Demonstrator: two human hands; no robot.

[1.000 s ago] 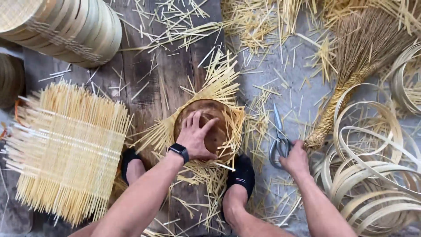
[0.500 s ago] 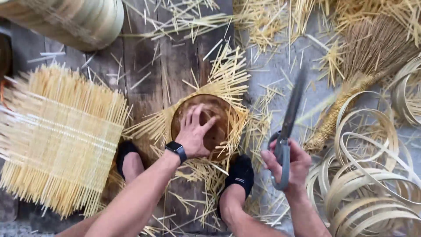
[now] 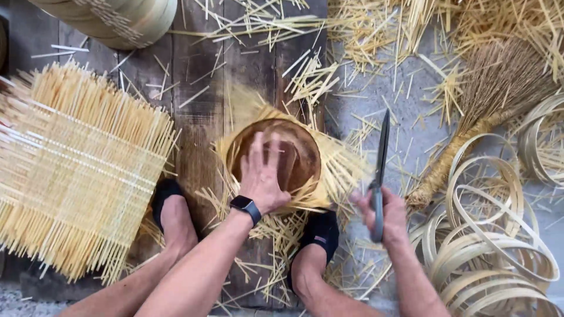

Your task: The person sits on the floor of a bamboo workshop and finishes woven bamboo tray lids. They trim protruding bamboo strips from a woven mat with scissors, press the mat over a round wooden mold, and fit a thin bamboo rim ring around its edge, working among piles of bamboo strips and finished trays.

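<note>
My left hand, with a black watch on the wrist, presses flat on a round brown wooden disc. The disc lies on a woven mat of thin bamboo strips whose ends stick out all round it. My right hand grips the grey handle of a long dark-bladed knife, held upright to the right of the disc, blade pointing away from me. My two feet in black socks rest on the wooden board just below the disc.
A large woven bamboo mat lies at the left. Stacked round bamboo hoops sit top left. Coiled bamboo bands and a straw broom lie at the right. Loose bamboo slivers litter the board and floor.
My right hand picked the knife up off the floor and raised it, blade up, closer to the disc. My left hand stayed pressed on the disc.
</note>
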